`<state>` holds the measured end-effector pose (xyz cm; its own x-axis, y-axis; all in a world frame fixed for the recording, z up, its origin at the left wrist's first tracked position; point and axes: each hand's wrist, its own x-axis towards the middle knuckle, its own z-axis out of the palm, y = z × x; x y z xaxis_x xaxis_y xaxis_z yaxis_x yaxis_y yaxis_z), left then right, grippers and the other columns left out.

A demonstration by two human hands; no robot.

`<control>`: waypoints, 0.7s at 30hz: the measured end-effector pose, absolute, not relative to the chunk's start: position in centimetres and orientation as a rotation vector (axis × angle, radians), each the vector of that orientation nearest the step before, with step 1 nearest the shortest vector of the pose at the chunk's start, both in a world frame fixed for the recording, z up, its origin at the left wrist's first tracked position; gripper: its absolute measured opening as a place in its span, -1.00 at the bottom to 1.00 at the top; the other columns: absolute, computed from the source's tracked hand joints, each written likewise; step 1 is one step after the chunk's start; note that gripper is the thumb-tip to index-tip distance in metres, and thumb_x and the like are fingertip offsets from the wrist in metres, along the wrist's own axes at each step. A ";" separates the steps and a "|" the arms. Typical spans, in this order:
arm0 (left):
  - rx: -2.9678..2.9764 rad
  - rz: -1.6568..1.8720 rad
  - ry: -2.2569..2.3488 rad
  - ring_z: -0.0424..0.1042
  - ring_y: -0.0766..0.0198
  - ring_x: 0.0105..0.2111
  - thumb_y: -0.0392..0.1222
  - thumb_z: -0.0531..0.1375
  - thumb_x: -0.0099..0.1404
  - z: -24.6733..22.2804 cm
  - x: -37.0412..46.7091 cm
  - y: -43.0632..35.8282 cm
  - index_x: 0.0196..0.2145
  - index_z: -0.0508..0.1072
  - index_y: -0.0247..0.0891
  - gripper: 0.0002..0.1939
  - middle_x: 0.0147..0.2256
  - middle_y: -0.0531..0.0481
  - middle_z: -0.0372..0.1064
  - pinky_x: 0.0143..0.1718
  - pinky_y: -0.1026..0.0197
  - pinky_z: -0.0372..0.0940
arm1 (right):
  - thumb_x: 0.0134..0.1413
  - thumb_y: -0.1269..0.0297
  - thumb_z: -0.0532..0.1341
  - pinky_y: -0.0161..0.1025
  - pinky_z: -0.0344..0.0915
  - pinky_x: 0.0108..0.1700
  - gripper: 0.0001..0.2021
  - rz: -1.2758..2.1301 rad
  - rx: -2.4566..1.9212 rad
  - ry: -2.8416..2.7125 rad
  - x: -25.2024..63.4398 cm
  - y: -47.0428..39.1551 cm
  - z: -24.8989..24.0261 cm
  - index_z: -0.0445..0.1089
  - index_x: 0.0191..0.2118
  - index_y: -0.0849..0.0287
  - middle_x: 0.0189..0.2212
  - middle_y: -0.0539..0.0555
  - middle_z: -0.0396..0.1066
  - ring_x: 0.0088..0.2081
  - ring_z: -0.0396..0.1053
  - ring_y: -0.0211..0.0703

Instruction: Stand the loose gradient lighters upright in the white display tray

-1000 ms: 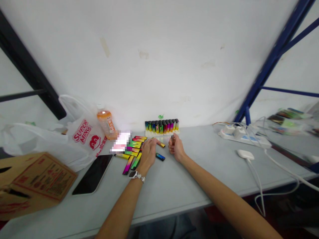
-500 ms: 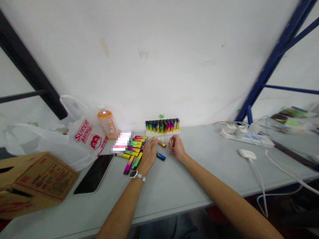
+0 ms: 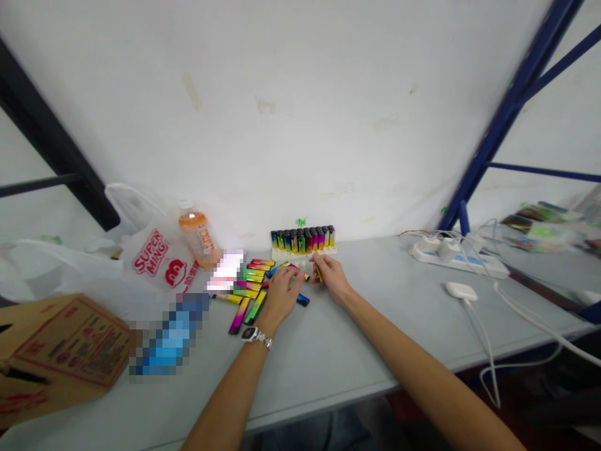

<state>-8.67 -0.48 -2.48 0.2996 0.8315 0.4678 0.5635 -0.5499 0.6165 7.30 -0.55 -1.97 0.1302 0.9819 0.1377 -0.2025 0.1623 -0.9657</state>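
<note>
Mostly, a flat grey surface (image 3: 323, 376) fills the low part, set against a white wall (image 3: 300, 138) with tan smudges, and a dark blue metal frame (image 3: 498, 119) slants up on the right. A brown cardboard box (image 3: 70, 351), a white plastic bag with red letters (image 3: 164, 257) and a bottle of orange drink (image 3: 198, 238) sit on the left; a long white power strip (image 3: 474, 264) lies on the right. Near the wall, shiny rainbow lighters with black tops (image 3: 303, 240) stand close together in a white tray (image 3: 282, 255). Loose yellow, pink, green and blue lighters (image 3: 255, 307) lie by the left hand (image 3: 280, 293). Its fingers bend over some; I can't tell if they hold one. The right hand (image 3: 331, 276) has its fingers curled around one small lighter with yellow on it (image 3: 320, 272), just in front of the tray.
</note>
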 end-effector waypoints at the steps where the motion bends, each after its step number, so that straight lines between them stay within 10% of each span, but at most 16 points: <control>1: 2.248 1.099 1.272 0.40 0.15 -0.09 0.02 0.01 0.43 -2.5 -8.6 -0.5 -0.27 0.52 -0.22 -0.63 -0.20 -0.08 0.45 0.06 0.04 0.27 | -0.09 -0.23 0.30 -0.30 0.24 -0.47 -0.53 1.054 -1.000 -1.080 7.6 -0.5 -1.9 0.40 -0.42 0.15 -0.59 -0.06 0.28 -0.54 0.21 -0.28; 11: 2.310 1.038 1.326 0.40 0.11 -0.06 -0.01 0.06 0.41 -3.0 -8.1 -0.4 -0.25 0.54 -0.21 -0.69 -0.17 -0.10 0.46 0.07 0.01 0.25 | 0.07 0.05 0.25 -0.25 0.27 -0.31 -0.54 0.437 -1.132 -1.479 14.0 2.8 -0.6 0.32 0.07 0.10 -0.39 0.00 0.48 -0.35 0.41 -0.14; 21: 2.305 1.025 1.365 0.39 0.10 -0.04 -0.10 0.09 0.39 -3.5 -8.1 -0.3 -0.27 0.53 -0.19 -0.77 -0.15 -0.06 0.47 0.08 -0.02 0.24 | 0.09 0.14 0.18 -0.23 0.35 -0.30 -0.83 0.238 -1.152 -1.689 15.9 8.2 -0.4 0.30 -0.27 0.12 -0.41 0.03 0.47 -0.40 0.40 -0.17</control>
